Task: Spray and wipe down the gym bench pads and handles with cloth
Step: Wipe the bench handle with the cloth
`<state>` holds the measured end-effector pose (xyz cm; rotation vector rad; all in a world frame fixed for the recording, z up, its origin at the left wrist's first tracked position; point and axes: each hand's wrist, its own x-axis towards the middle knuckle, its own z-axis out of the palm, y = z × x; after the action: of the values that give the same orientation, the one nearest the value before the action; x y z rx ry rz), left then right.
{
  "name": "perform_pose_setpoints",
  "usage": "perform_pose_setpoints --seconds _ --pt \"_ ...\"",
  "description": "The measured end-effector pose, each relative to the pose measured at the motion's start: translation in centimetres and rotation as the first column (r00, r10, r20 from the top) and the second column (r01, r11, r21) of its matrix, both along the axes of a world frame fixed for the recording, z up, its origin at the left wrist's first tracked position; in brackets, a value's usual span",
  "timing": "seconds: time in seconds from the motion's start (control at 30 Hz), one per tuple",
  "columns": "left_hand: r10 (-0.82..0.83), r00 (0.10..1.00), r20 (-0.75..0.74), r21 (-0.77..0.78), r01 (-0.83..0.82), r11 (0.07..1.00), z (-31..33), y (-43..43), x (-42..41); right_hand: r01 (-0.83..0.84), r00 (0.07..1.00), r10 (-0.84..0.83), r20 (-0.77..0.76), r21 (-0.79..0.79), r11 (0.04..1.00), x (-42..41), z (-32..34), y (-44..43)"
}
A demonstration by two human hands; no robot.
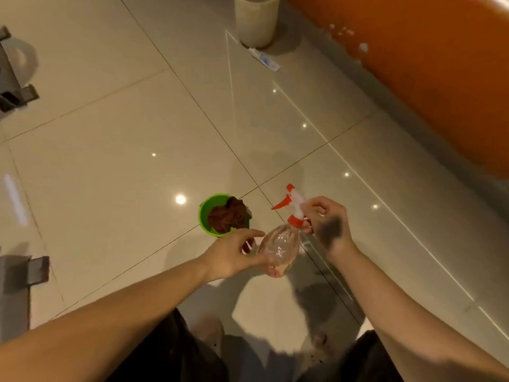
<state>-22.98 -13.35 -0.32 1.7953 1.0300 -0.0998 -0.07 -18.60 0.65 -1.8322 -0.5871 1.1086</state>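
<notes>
The right hand's fingers are curled round the orange collar beneath the trigger head. The left hand's fingers are wrapped about the clear, crumpled body of the spray bottle, which is held tilted, nozzle towards eleven o'clock. The dark red cloth is heaped in a green bucket on the glossy tiled floor, at ten o'clock from the bottle. The orange bench pad is seen at one o'clock, well apart. If the collar is left loose, liquid could be spilled when the thin body is squeezed, and the tiles made slippery underfoot.
</notes>
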Motion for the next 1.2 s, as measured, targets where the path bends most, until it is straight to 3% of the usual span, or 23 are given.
perform_pose_setpoints --seconds 0.07,0.2,0.3,0.4,0.53,0.77,0.83,0.93,1.1,1.2 --pt "0.068 0.997 -0.045 0.002 -0.068 0.998 -4.6 1.8 -0.4 -0.079 0.997 0.078 0.015 0.051 0.996 0.8 -4.7 1.0" --pt "0.18 0.975 -0.129 0.182 -0.155 0.971 -12.5 6.9 -0.2 -0.181 0.983 0.179 0.031 0.041 0.983 2.4 -12.8 3.3" --pt "0.263 0.953 -0.152 0.339 -0.2 0.919 -17.1 9.8 0.9 -0.262 0.954 0.253 0.162 0.036 0.964 2.9 -18.3 5.8" --pt "0.265 0.946 -0.186 0.396 -0.175 0.901 -20.7 11.8 2.1 -0.391 0.889 0.377 0.261 0.001 0.92 3.0 -22.0 8.1" --pt "0.182 0.91 -0.374 0.428 -0.005 0.904 -22.8 13.0 3.4 -0.492 0.812 0.472 0.344 -0.033 0.87 2.7 -23.8 8.4" --pt "0.167 0.915 -0.367 0.492 0.039 0.87 -23.6 13.7 3.4 -0.597 0.733 0.595 0.329 -0.107 0.795 4.2 -23.4 7.8" --pt "0.185 0.919 -0.349 0.451 -0.008 0.892 -23.0 15.0 2.9 -0.631 0.71 0.645 0.282 -0.154 0.761 4.9 -22.8 8.3" --pt "0.202 0.947 -0.249 0.253 -0.138 0.958 -20.9 17.0 1.7 -0.675 0.687 0.692 0.222 -0.157 0.721 5.0 -21.8 8.9" --pt "0.218 0.976 -0.017 0.102 -0.215 0.971 -15.5 18.4 0.1 -0.579 0.795 0.556 0.242 0.029 0.815 2.3 -20.0 11.2" --pt "0.245 0.958 0.151 -0.032 -0.243 0.969 -12.7 19.1 -0.9 -0.577 0.806 0.551 0.215 0.08 0.813 -0.4 -18.6 13.1"
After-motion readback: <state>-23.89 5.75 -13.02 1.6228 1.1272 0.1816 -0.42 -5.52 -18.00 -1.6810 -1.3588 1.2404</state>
